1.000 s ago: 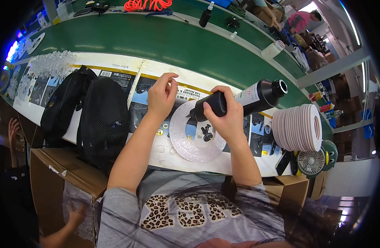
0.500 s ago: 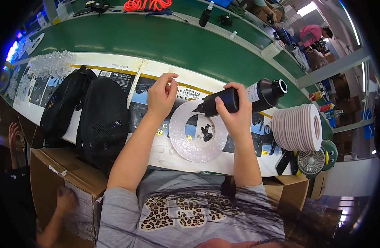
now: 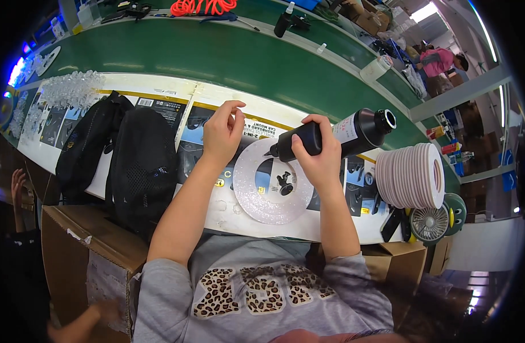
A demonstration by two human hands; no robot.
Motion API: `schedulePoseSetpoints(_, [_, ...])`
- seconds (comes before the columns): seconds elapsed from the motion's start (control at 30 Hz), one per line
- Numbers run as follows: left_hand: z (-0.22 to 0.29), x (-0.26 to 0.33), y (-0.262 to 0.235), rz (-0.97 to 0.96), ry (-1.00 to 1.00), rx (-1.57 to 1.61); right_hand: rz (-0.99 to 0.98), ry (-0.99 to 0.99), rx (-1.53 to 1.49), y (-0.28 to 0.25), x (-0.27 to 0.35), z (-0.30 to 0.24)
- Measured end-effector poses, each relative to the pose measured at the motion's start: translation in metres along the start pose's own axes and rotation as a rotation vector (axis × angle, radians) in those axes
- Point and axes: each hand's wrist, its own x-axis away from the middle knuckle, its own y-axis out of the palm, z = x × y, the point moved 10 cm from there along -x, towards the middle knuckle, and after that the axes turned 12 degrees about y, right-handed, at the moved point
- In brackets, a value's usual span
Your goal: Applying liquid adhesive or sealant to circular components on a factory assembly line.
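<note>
My right hand (image 3: pixel 317 154) grips a black bottle with a white label (image 3: pixel 354 131), held on its side with the nozzle pointing left over a glittery white ring (image 3: pixel 257 197) that lies flat on the printed sheets. A small black part (image 3: pixel 284 183) sits in the ring's hole. My left hand (image 3: pixel 222 131) hovers at the ring's upper left edge, fingers loosely curled and apart, holding nothing.
Two black mesh bags (image 3: pixel 142 166) lie at the left. A stack of white rings (image 3: pixel 414 174) stands at the right beside a small fan (image 3: pixel 429 224). Cardboard boxes (image 3: pixel 82 257) sit below the table edge. A green conveyor belt (image 3: pixel 217 57) runs behind.
My right hand has shifted the bottle slightly up and right, nozzle now near the ring's upper edge. The left hand has barely moved.
</note>
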Motion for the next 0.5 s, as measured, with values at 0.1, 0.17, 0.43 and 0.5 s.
schedulePoseSetpoints(0.1, [-0.0012, 0.0009, -0.0006, -0.001, 0.003, -0.01, -0.02, 0.014, -0.006, 0.0031, -0.0005, 0.0028])
schedulePoseSetpoints(0.17, [-0.0012, 0.0005, 0.0002, -0.001, 0.003, -0.009, -0.02, 0.019, -0.007, 0.0023, -0.0004, 0.0024])
schedulePoseSetpoints(0.43, [0.0001, 0.0009, -0.0003, 0.001, 0.003, -0.003, -0.02, 0.026, -0.014, 0.0025, 0.0003, 0.0019])
schedulePoseSetpoints(0.5, [0.0001, 0.0011, 0.0001, 0.0, 0.003, -0.003, -0.008, 0.01, -0.006, 0.0015, 0.0005, 0.0005])
